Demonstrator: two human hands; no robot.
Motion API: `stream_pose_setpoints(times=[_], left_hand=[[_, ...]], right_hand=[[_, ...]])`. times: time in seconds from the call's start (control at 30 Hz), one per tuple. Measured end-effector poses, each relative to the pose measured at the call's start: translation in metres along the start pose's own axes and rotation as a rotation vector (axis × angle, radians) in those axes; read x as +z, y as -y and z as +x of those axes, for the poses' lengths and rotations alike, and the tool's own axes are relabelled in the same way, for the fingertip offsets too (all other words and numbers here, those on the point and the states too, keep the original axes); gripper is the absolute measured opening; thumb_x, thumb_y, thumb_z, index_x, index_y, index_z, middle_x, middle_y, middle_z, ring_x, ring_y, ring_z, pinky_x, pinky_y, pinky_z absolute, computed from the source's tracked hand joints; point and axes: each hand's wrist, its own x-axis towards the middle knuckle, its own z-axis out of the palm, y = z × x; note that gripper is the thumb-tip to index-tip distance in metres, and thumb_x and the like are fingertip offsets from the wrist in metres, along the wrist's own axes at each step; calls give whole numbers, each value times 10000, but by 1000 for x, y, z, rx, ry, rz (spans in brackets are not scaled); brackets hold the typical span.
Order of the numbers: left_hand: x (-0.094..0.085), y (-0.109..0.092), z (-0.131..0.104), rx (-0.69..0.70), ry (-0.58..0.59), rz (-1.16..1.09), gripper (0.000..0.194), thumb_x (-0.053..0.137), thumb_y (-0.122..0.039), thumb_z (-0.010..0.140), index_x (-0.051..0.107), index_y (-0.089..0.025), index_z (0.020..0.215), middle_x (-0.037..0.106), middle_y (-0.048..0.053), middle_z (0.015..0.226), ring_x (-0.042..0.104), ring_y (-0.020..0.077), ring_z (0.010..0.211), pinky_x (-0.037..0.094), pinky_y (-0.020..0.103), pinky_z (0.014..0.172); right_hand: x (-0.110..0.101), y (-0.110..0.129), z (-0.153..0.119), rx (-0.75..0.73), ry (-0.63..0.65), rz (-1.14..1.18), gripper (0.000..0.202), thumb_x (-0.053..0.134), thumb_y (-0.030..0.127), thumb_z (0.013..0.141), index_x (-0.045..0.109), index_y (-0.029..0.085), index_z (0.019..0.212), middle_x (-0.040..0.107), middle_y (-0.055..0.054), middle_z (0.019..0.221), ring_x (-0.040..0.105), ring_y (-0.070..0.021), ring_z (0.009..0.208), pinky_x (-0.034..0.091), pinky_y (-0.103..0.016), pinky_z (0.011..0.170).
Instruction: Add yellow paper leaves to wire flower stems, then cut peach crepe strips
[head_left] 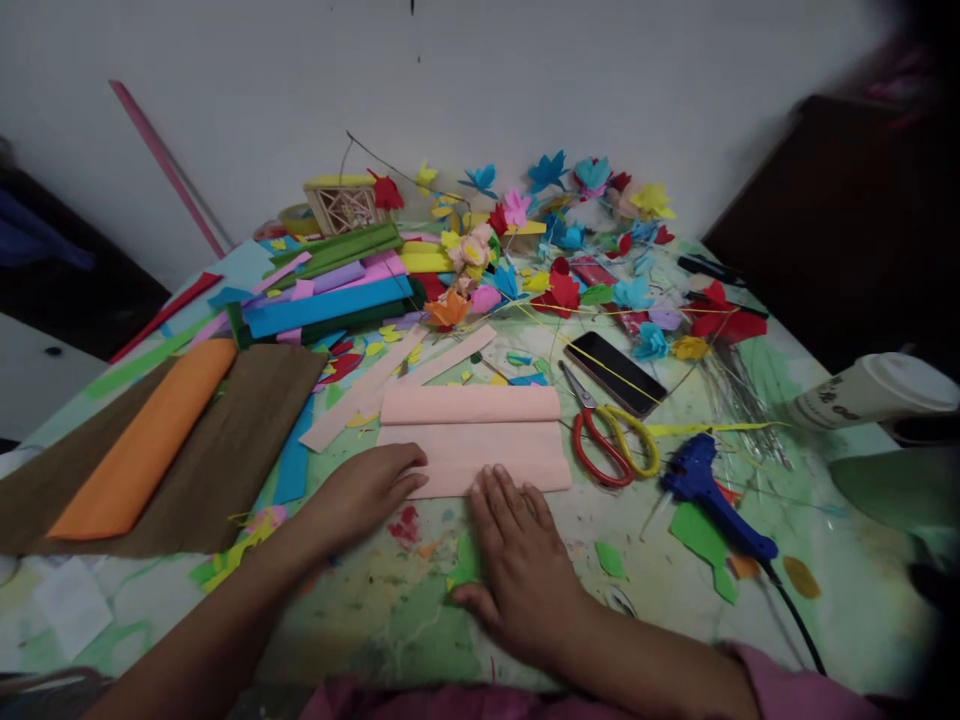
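Observation:
A sheet of pale pink crepe paper (480,440) lies in front of me, its far part folded or rolled into a flat band. My left hand (375,490) touches the near left corner, fingers bent and slightly apart over the edge. Flat on the near edge, right of the middle, rests my right hand (525,560) with its fingers stretched out and its thumb spread to the left. Scissors (615,440) with one red and one yellow handle lie open just right of the paper. Beyond the sheet are cut pale pink strips (367,390).
A blue glue gun (716,495) with its cord, a phone (615,373) and a paper cup (874,390) are on the right. Orange paper (150,440) over brown paper (232,450) lies left. Paper flowers (559,290) and a stack of coloured paper (330,300) fill the back.

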Motion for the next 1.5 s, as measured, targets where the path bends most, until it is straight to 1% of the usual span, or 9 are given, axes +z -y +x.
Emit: stream_pose_setpoints(times=[0.27,0.5,0.77,1.0,1.13,1.27,1.33,1.47,1.5], left_hand=[[1,0,-4,65,41,-3,314,389,-371,880,604,-197,1027,649,72,1077,572,222,984,415,306,848],[4,0,-2,89,-1,3,375,340,-391,904,633,-190,1026,662,75,1081,588,218,986,428,307,853],[3,5,-5,101,10,-56,324,424,-358,874,613,-188,1074,657,61,1085,584,201,998,424,294,869],[1,4,-3,88,15,-132,296,405,-366,884,627,-186,960,671,39,962,598,182,897,426,268,788],[2,12,-6,13,-4,-119,282,403,-375,884,620,-196,903,665,28,899,597,178,836,425,271,732],[5,25,-14,-114,-76,-1,279,395,-377,888,604,-192,884,657,44,858,595,197,804,435,295,696],[7,26,-18,-129,-167,98,305,374,-372,899,608,-175,901,657,70,882,592,217,835,446,327,740],[22,2,-23,-26,-483,365,405,365,-341,908,550,-89,1167,567,174,1203,472,281,1152,345,429,980],[29,-7,-24,49,-485,408,449,374,-343,906,487,-89,1259,495,175,1309,401,279,1236,298,437,1025]], right_hand=[[5,-9,-6,128,-79,-75,885,368,648,823,125,84,1460,81,-184,1517,2,-317,1396,85,-526,1095],[0,-10,-6,175,9,-87,893,319,686,816,151,86,1456,80,-168,1520,-11,-304,1397,41,-521,1101],[-4,-8,-9,184,45,-115,858,323,677,821,195,108,1451,116,-161,1517,44,-319,1394,26,-544,1091],[-3,-8,-10,170,34,-132,850,307,674,828,205,100,1446,142,-173,1510,66,-333,1389,33,-586,1067],[-2,-8,-10,171,15,-144,834,337,659,828,223,107,1443,149,-172,1510,71,-344,1386,51,-595,1061],[-1,-7,-11,176,7,-148,833,352,654,825,218,113,1444,145,-167,1512,67,-340,1387,49,-596,1059],[0,-7,-11,179,4,-153,836,369,646,823,211,111,1445,139,-168,1513,62,-342,1387,48,-597,1058],[1,-6,-11,187,4,-165,832,361,643,826,211,108,1445,145,-170,1511,66,-344,1386,51,-598,1057],[1,-6,-11,187,3,-169,830,352,645,828,212,108,1445,145,-170,1512,65,-344,1386,50,-598,1056]])
